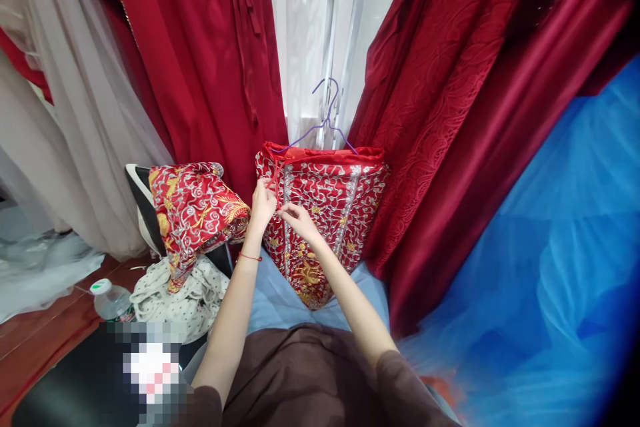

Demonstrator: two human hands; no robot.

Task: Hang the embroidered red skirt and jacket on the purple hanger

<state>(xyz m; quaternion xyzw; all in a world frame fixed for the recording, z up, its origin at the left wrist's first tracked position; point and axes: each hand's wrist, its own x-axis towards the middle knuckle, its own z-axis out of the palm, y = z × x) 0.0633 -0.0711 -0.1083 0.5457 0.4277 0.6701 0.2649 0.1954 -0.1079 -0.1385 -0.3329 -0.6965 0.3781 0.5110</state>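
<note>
A red garment point(340, 207) embroidered in gold and silver hangs on a purple wire hanger point(326, 121) in front of me. My left hand point(263, 203) is closed in a pinch on a thin red tie string point(273, 177) at the garment's left front edge. My right hand point(296, 217) is right beside it, fingers pinched on the same string against the cloth. A red cord circles my left wrist.
A second red embroidered piece point(195, 213) lies draped over a chair at the left, above a white dotted cloth point(180, 297). A plastic bottle point(111, 299) stands on the wooden floor. Dark red dresses point(450, 113), white curtains and blue tulle point(550, 280) hang all around.
</note>
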